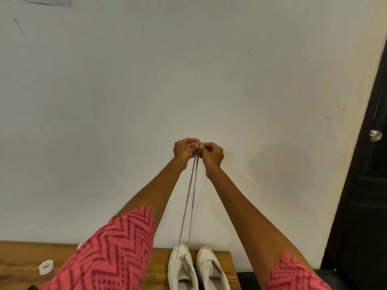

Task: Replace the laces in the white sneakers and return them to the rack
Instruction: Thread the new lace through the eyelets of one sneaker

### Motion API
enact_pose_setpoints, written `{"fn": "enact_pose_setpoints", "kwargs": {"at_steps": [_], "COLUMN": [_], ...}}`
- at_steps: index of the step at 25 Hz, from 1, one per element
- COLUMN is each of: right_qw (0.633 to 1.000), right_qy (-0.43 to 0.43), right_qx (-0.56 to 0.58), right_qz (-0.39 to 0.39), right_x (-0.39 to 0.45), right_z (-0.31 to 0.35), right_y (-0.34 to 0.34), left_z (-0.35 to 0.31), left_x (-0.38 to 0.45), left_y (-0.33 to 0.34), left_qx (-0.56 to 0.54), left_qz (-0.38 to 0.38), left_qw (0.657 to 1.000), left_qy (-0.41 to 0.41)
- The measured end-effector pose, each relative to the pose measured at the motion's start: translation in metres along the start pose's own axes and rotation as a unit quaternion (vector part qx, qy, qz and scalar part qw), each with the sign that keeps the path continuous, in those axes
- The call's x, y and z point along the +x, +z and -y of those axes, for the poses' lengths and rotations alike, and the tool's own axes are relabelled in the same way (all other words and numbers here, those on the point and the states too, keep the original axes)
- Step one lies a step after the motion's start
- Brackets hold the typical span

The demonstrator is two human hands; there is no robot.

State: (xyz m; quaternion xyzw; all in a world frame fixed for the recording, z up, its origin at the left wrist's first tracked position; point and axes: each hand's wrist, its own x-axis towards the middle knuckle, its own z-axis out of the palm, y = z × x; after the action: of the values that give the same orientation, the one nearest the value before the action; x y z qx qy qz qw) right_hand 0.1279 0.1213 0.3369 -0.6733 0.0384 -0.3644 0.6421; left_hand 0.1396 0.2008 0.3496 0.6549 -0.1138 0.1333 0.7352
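Two white sneakers stand side by side on a wooden table, toes toward the wall. A lace (189, 197) runs up in two taut strands from the front eyelets of the left sneaker (181, 266). High in front of the wall, my left hand (184, 150) and my right hand (211, 153) meet, each pinching one lace end, the tips held together. The right sneaker (211, 268) shows no lace.
The wooden table (159, 266) ends just right of the sneakers. A small white tape ring (46, 267) lies at its left. A plain white wall fills the view ahead. A dark door with a round metal knob (374, 135) stands at the right.
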Motion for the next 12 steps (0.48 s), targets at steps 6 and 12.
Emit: {"fn": "enact_pose_setpoints", "kwargs": {"at_steps": [6, 12], "right_qw": [1.000, 1.000], "right_qy": [-0.009, 0.000], "right_qx": [-0.001, 0.003], "right_qz": [-0.020, -0.013], "right_x": [0.009, 0.003], "right_z": [0.007, -0.005], "right_y": [0.006, 0.009], "left_z": [-0.009, 0.004], "left_x": [0.011, 0.006], "left_y": [0.003, -0.002], "left_qx": [0.003, -0.012], "left_qz": [0.005, -0.006], "left_qw": [1.000, 1.000], "left_qy": [0.011, -0.005]}}
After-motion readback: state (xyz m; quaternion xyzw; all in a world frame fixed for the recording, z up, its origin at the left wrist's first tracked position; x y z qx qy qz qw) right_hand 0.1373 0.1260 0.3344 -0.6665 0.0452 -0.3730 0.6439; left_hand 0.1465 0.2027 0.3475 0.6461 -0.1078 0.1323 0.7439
